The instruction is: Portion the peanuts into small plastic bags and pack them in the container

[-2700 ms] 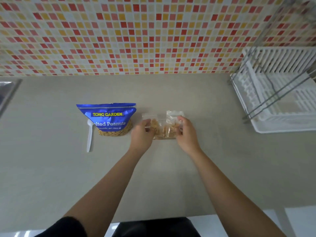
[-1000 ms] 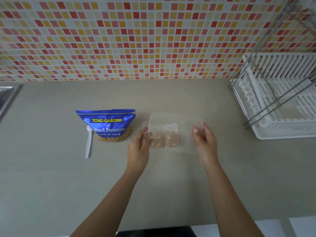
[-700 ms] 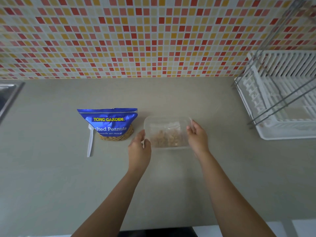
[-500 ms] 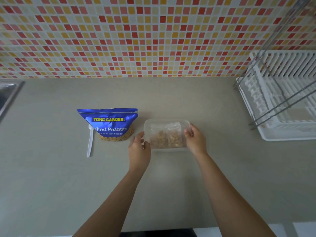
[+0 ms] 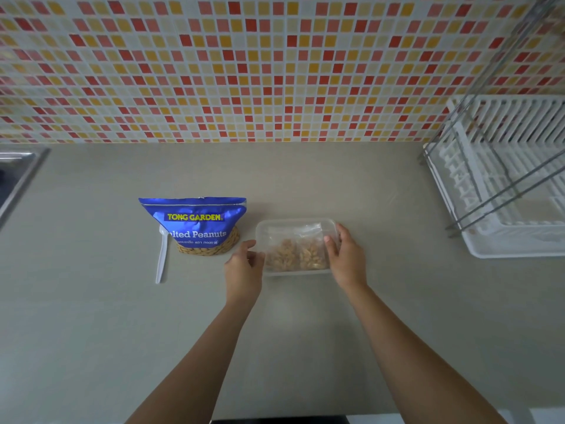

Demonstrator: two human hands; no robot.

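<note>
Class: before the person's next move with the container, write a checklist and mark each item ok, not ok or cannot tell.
1. Bags of peanuts inside the container: ok.
2. Lid snapped shut all round: cannot tell.
3. Right hand gripping the container's right end: ok.
4. Left hand gripping its left edge firmly: cannot tell.
5. Packet and spoon apart from the container: ok.

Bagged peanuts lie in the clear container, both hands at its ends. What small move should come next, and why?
Probably press the lid down at both ends. The left hand and right hand hold the clear container, the peanut bags lie inside, and the lid looks laid on, not clearly sealed.
</note>
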